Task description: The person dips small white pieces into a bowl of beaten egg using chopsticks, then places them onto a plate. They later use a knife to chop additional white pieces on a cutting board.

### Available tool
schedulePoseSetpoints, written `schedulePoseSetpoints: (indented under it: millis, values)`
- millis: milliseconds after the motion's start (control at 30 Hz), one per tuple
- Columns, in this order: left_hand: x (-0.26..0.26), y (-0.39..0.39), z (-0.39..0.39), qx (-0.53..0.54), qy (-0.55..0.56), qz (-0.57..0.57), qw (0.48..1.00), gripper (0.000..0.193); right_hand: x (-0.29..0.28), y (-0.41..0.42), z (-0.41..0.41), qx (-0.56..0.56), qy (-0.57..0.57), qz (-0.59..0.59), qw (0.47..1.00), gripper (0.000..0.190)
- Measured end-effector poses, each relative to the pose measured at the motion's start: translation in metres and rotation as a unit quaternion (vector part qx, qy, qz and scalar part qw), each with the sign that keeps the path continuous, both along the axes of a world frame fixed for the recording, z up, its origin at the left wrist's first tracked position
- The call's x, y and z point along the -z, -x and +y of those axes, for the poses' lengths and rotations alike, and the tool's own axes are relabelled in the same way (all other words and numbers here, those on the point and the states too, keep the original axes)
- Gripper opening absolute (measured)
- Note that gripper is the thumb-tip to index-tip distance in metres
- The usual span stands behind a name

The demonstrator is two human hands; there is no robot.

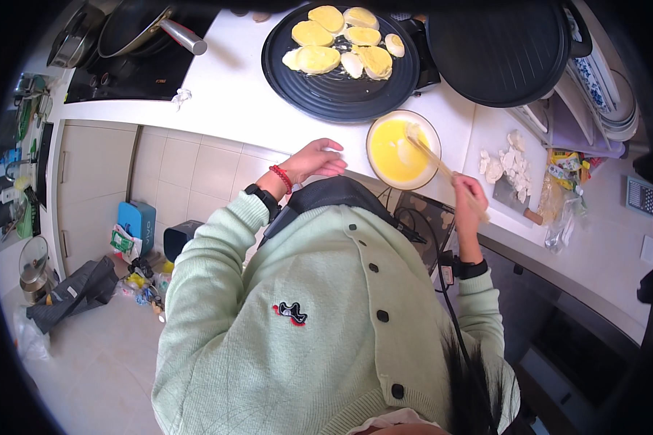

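Observation:
My right hand point(469, 198) grips a pair of wooden chopsticks point(439, 164). Their far ends hold a pale piece of food point(413, 130) at the rim of a bowl point(371, 157) of beaten egg point(394, 157). Another pale piece lies partly sunk in the egg. My left hand point(318, 160) hovers empty by the counter's front edge, left of the bowl, fingers loosely curved and apart. Behind the bowl, a round black ridged electric griddle point(332, 100) carries several egg-coated yellow slices point(318, 58) on its far half, and some whiter ones.
The griddle's raised lid point(500, 49) stands at back right, near a dish rack with plates point(596, 81). White food pieces point(514, 166) and a wooden-handled knife point(532, 216) lie on the right counter. A frying pan's handle point(184, 37) juts over the cooktop point(136, 76). A black cable point(450, 310) hangs down my front.

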State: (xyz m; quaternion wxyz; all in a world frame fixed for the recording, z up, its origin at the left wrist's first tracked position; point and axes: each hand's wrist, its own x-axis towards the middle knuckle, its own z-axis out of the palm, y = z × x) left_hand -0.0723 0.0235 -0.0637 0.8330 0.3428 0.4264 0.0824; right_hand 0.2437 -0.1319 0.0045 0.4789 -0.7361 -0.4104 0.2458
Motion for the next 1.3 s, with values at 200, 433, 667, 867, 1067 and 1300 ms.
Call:
schedulePoseSetpoints:
  millis: [200,433,667,867,1067,1300]
  values:
    - [0.001,0.002,0.002,0.001,-0.002,-0.002,1.000,0.028,-0.028,0.034,-0.002,-0.228,-0.056,-0.163,0.958,0.009]
    - [0.000,0.001,0.001,0.003,0.006,0.003,1.000,0.028,-0.021,0.026,0.007,-0.142,-0.035,0.000,0.989,0.007]
    - [0.000,-0.005,0.002,0.014,0.001,0.002,1.000,0.029,-0.022,0.034,0.006,-0.196,0.001,-0.047,0.979,0.006]
    - [0.002,-0.009,0.004,0.014,0.007,-0.008,1.000,0.029,-0.032,0.023,0.006,-0.166,0.004,-0.101,0.981,0.008]
    - [0.001,-0.027,0.004,0.039,0.014,-0.019,0.999,0.037,-0.025,0.036,0.021,-0.155,-0.010,-0.089,0.984,0.006]
    - [-0.003,-0.055,0.004,0.060,-0.018,0.008,0.998,0.056,-0.048,0.039,0.015,-0.163,-0.006,-0.123,0.979,0.011]
